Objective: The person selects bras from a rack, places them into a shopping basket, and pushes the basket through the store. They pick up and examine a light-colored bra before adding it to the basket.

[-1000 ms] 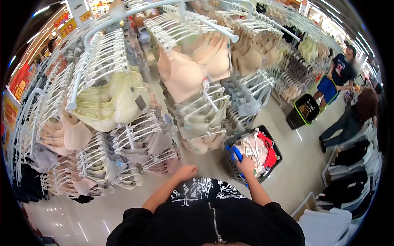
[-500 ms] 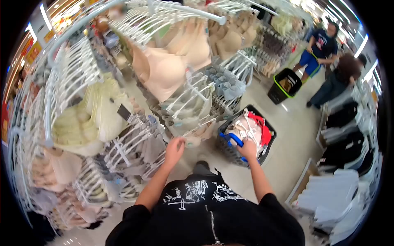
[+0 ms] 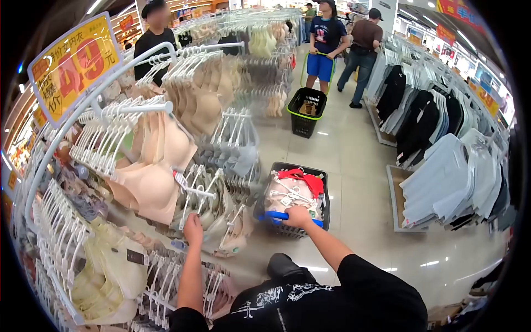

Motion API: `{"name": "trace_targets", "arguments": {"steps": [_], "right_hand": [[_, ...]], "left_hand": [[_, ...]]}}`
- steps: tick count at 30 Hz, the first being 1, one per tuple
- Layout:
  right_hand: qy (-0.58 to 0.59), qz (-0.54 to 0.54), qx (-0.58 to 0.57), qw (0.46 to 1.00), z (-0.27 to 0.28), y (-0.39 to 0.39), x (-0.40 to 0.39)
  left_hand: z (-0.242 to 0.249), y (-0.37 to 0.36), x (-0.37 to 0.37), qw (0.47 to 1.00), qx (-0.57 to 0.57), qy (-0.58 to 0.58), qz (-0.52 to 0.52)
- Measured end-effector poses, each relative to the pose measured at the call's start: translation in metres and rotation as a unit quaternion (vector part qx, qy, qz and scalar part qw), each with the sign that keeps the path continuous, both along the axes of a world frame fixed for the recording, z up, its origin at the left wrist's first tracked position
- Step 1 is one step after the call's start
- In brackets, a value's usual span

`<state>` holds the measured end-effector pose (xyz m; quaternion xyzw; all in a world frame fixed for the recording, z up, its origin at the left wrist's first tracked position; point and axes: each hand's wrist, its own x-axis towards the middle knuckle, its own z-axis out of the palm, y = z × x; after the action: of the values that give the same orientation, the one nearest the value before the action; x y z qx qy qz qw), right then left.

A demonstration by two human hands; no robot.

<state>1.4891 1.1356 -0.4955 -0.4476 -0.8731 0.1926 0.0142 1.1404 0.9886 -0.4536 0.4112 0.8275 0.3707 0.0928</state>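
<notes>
Left fingers (image 3: 194,222) have neared the bras (image 3: 210,217), grip unclear; right fingers (image 3: 294,214) still clasp the blue handle (image 3: 276,214).

The fingertips of the left hand (image 3: 193,229) overlap the hangers of the beige bras (image 3: 213,213), so whether they touch cannot be told. The right hand (image 3: 298,217) covers the middle of the blue handle (image 3: 276,216). Inside the dark shopping basket (image 3: 324,213), the red garment (image 3: 301,178) and pale bras (image 3: 286,200) hide whatever lies beneath. The smallest print on the yellow price sign (image 3: 77,65) is unreadable. Behind the rack (image 3: 130,109), a person in black (image 3: 148,48) has a blurred face and a hidden lower body. The top edge cuts off the head of the person in blue shorts (image 3: 326,36). Dim goods at lower right (image 3: 470,304) are perhaps folded clothes.
</notes>
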Motion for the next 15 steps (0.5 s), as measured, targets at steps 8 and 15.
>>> {"name": "trace_targets", "arguments": {"steps": [8,15], "right_hand": [[0.025,-0.005,-0.016,1.0,-0.006,0.002,0.001],[0.161,-0.058,-0.093,0.981,0.002,0.005,0.002]], "left_hand": [[0.067,0.007,0.028,0.971,0.019,0.2,-0.133],[0.114,-0.028,0.071,0.969,0.019,0.127,-0.212]]}}
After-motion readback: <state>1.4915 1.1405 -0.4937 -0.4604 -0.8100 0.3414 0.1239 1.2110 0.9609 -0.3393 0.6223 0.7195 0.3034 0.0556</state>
